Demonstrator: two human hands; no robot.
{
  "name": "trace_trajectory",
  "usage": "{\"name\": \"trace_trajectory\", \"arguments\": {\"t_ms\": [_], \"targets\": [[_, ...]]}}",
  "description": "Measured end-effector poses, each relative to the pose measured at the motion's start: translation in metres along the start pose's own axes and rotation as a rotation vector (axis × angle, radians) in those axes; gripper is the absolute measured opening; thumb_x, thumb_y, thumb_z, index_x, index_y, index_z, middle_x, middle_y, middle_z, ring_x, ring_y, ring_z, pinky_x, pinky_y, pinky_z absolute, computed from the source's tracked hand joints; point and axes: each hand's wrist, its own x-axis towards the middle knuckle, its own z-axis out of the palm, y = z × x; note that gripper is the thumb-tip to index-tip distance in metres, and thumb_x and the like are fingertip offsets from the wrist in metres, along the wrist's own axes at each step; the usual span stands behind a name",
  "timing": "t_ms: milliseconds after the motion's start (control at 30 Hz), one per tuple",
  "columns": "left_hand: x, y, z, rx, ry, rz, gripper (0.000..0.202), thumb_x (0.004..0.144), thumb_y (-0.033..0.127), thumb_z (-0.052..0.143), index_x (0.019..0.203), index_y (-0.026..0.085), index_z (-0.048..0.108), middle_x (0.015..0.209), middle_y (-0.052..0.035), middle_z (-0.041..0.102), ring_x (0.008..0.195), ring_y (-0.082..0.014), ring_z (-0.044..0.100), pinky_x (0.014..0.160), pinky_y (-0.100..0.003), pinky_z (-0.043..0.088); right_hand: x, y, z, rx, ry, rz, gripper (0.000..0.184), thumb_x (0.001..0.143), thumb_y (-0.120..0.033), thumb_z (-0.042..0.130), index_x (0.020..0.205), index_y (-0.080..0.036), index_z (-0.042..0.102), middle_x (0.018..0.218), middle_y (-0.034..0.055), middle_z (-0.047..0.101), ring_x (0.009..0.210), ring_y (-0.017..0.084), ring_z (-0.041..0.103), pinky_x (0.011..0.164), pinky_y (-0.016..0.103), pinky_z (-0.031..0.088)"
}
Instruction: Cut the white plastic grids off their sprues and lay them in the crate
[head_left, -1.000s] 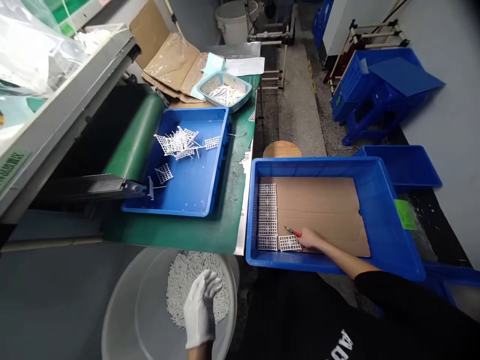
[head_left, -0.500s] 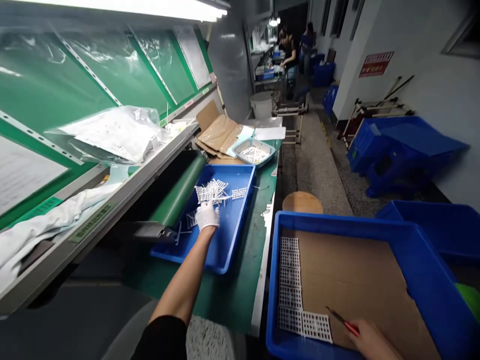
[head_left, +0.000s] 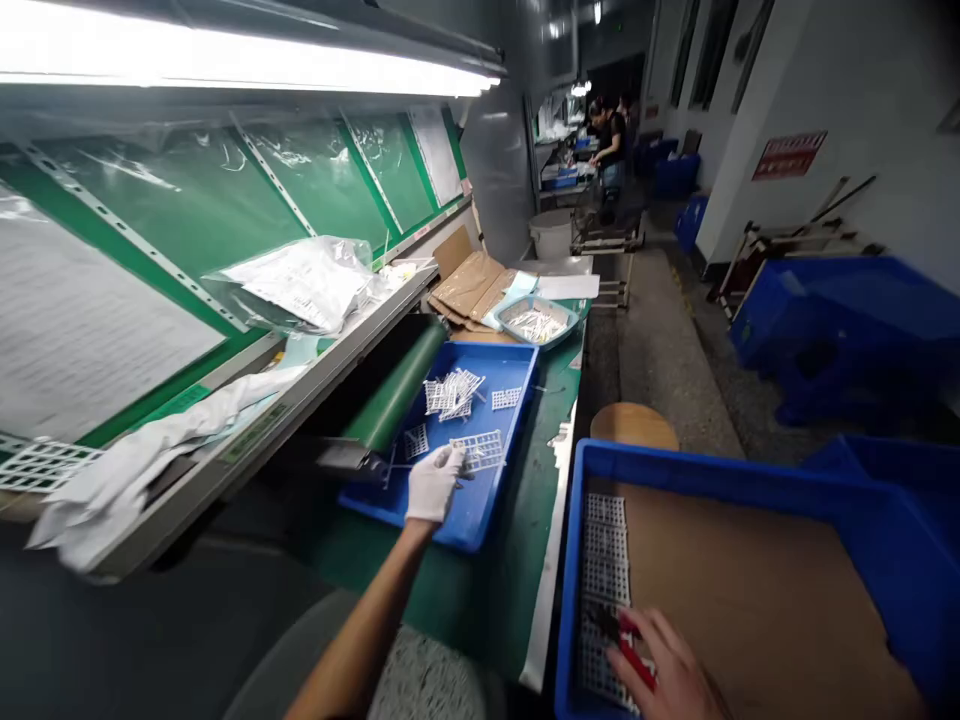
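Note:
My left hand [head_left: 433, 483], in a white glove, is closed on a white plastic grid part [head_left: 478, 450] and holds it just above the smaller blue tray [head_left: 480, 515]. More white grid parts [head_left: 453, 392] lie piled at that tray's far end. At the bottom edge my bare right hand [head_left: 664, 668] is closed on red-handled cutters [head_left: 636, 658]. It rests on a column of white grids [head_left: 603, 560] laid along the left side of the cardboard [head_left: 750, 600] in the large blue bin [head_left: 885, 560].
A green conveyor belt [head_left: 394, 385] ends at the smaller tray. A pale basket of white pieces [head_left: 536, 320] and cardboard sheets [head_left: 469, 285] sit farther along the green bench. A round wooden stool [head_left: 634, 425] stands beyond the bin. Blue crates [head_left: 840, 320] line the right wall; people work far down the aisle.
The view has tilted up. My left hand went from over the grey tub into the smaller blue tray, then drew back holding a grid part. My right hand stayed in the large bin.

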Motion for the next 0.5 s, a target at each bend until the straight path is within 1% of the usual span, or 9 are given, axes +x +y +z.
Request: {"name": "trace_trajectory", "arguments": {"t_ms": [67, 133, 167, 233, 333, 500], "targets": [[-0.07, -0.006, -0.013, -0.058, -0.006, -0.072, 0.049, 0.087, 0.058, 0.052, 0.095, 0.013, 0.067, 0.077, -0.0047, 0.071, 0.061, -0.0192, 0.067, 0.053, -0.028, 0.049, 0.011, -0.045, 0.002, -0.084, 0.08, -0.125, 0.044, 0.094, -0.056, 0.052, 0.128, -0.028, 0.059, 0.119, 0.0069, 0.064, 0.11, 0.028, 0.06, 0.094, 0.043, 0.05], [-0.137, -0.01, -0.026, -0.15, 0.024, -0.169, 0.051, 0.084, 0.06, 0.057, 0.097, 0.012, 0.069, 0.08, -0.0059, 0.073, 0.062, -0.0189, 0.067, 0.053, -0.027, 0.05, 0.013, -0.084, 0.003, -0.203, 0.145, -0.224, 0.045, 0.096, -0.054, 0.051, 0.132, -0.026, 0.055, 0.121, 0.0081, 0.062, 0.111, 0.028, 0.057, 0.093, 0.045, 0.047], [-0.166, -0.012, -0.032, -0.21, 0.047, -0.22, 0.05, 0.082, 0.059, 0.062, 0.095, 0.011, 0.07, 0.081, -0.0067, 0.073, 0.063, -0.0191, 0.068, 0.053, -0.026, 0.05, 0.011, -0.1, 0.006, -0.268, 0.16, -0.268, 0.046, 0.096, -0.053, 0.052, 0.133, -0.025, 0.053, 0.121, 0.0087, 0.061, 0.11, 0.029, 0.055, 0.092, 0.045, 0.045], [-0.216, -0.015, -0.045, -0.323, 0.095, -0.302, 0.047, 0.077, 0.055, 0.07, 0.092, 0.01, 0.073, 0.084, -0.0083, 0.075, 0.069, -0.0198, 0.069, 0.055, -0.025, 0.05, -0.002, -0.123, 0.017, -0.382, 0.152, -0.353, 0.046, 0.096, -0.05, 0.055, 0.134, -0.023, 0.053, 0.121, 0.01, 0.061, 0.109, 0.029, 0.054, 0.09, 0.045, 0.042], [-0.273, -0.026, -0.067, -0.395, 0.141, -0.352, 0.041, 0.074, 0.049, 0.073, 0.09, 0.011, 0.075, 0.087, -0.009, 0.076, 0.073, -0.0197, 0.069, 0.058, -0.024, 0.051, -0.035, -0.141, 0.042, -0.489, 0.082, -0.465, 0.048, 0.096, -0.048, 0.056, 0.134, -0.02, 0.053, 0.12, 0.0121, 0.06, 0.108, 0.03, 0.052, 0.089, 0.044, 0.04], [-0.342, -0.061, -0.111, -0.441, 0.153, -0.384, 0.038, 0.081, 0.045, 0.067, 0.097, 0.012, 0.074, 0.087, -0.0077, 0.075, 0.069, -0.0156, 0.065, 0.058, -0.022, 0.049, -0.093, -0.158, 0.081, -0.588, -0.012, -0.654, 0.05, 0.097, -0.046, 0.056, 0.137, -0.017, 0.051, 0.124, 0.0144, 0.059, 0.113, 0.031, 0.049, 0.094, 0.045, 0.037]]}}
